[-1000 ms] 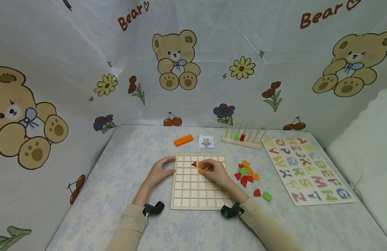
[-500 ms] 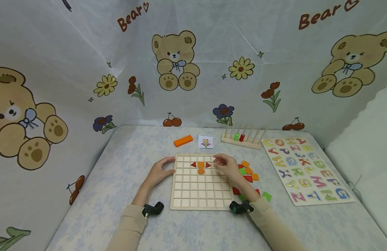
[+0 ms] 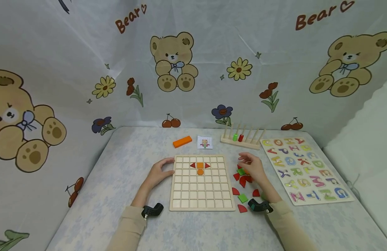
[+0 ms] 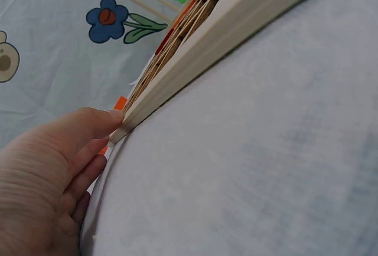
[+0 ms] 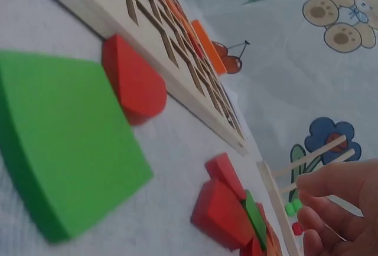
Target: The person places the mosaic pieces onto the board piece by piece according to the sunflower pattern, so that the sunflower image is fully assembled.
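Observation:
A square wooden grid board [image 3: 202, 184] lies in front of the person. In its upper rows sit an orange square [image 3: 200, 165], a red triangle [image 3: 192, 165] to its left, another red triangle [image 3: 207, 165] to its right, and an orange disc [image 3: 200, 172] below. My left hand [image 3: 158, 173] touches the board's left edge with thumb and fingertips, fingers relaxed. Over the heap of loose pieces right of the board is my right hand [image 3: 253, 168], fingers loosely bent with nothing visible between them. It partly hides orange pieces; a red piece [image 5: 221, 215] and a green piece [image 5: 255, 217] show beside it.
Nearer the front lie a green square [image 3: 243, 198] and several red pieces. Behind the board are an orange bar [image 3: 182, 141], a printed pattern card [image 3: 205, 142] and a peg rack [image 3: 240, 142] with green and red beads. A letter puzzle board [image 3: 306, 170] lies far right.
My right hand has left the orange disc and moved right, off the board, to the loose pieces. The right red triangle came into sight. My left hand has stayed at the board's edge.

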The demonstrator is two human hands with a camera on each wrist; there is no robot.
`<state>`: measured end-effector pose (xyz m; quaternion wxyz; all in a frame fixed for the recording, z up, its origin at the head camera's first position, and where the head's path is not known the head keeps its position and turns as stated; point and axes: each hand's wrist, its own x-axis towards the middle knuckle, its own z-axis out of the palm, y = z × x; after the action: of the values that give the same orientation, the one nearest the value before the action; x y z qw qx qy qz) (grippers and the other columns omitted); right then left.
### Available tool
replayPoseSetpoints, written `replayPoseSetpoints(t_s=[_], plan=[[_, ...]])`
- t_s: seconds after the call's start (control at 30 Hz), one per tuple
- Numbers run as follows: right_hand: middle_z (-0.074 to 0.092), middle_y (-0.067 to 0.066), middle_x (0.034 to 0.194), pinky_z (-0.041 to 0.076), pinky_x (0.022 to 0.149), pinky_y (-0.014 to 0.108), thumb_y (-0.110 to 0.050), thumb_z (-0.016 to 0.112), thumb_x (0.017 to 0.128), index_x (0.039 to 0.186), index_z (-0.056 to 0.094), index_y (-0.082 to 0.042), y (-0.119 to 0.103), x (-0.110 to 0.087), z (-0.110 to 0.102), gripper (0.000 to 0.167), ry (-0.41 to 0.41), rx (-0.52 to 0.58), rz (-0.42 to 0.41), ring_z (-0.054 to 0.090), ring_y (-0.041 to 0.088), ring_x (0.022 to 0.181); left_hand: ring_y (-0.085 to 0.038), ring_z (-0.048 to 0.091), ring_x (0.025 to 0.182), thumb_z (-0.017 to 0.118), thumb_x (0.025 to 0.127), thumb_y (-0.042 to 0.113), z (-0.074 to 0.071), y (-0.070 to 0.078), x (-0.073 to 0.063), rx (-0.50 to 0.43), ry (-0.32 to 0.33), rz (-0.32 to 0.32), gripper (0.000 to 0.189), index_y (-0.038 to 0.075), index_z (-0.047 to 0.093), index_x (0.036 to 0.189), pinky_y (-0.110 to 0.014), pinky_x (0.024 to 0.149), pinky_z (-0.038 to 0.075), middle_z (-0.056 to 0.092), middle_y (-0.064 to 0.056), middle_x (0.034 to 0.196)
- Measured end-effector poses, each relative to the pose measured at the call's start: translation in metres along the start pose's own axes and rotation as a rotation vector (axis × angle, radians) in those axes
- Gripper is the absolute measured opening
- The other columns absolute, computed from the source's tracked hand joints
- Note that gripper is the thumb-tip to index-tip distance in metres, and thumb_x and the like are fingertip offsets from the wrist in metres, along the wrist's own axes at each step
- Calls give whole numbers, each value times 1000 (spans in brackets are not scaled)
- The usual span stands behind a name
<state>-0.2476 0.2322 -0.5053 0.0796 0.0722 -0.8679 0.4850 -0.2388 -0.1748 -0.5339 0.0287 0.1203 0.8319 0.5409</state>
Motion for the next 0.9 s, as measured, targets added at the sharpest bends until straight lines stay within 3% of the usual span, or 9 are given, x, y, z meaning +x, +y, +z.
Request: replayPoseSetpoints(t_s=[0.2,0.33,0.57,0.9], plan=[[64,27,108,46,74,10,-2,68,85,121,59,7,11,-2,-11,38,11,-26,51,59,36,96,-26,44,135,74,84,25,0,-1,0,10,8,6,53,15,56,132,-49,115,31,59,-6,132],[64,25,112,44,75,11,-3,69,84,123,58,5,18,-3,-14,41,7,-48,92,58,34,100,-27,43,135,73,84,22,0,0,0,2,9,-6,52,13,56,132,-50,116,30,58,-8,132],[65,24,106,44,72,11,-4,72,82,120,59,6,25,-2,-11,41,12,-89,116,58,29,92,-34,37,138,69,87,12,2,1,0,1,-6,-24,52,3,51,136,-53,117,25,53,-18,136],[64,24,106,44,70,10,-5,69,83,124,56,5,25,-2,-8,44,26,-121,143,57,28,92,-27,42,136,73,84,21,1,0,0,-7,7,-18,52,13,56,132,-50,116,28,58,-9,132]])
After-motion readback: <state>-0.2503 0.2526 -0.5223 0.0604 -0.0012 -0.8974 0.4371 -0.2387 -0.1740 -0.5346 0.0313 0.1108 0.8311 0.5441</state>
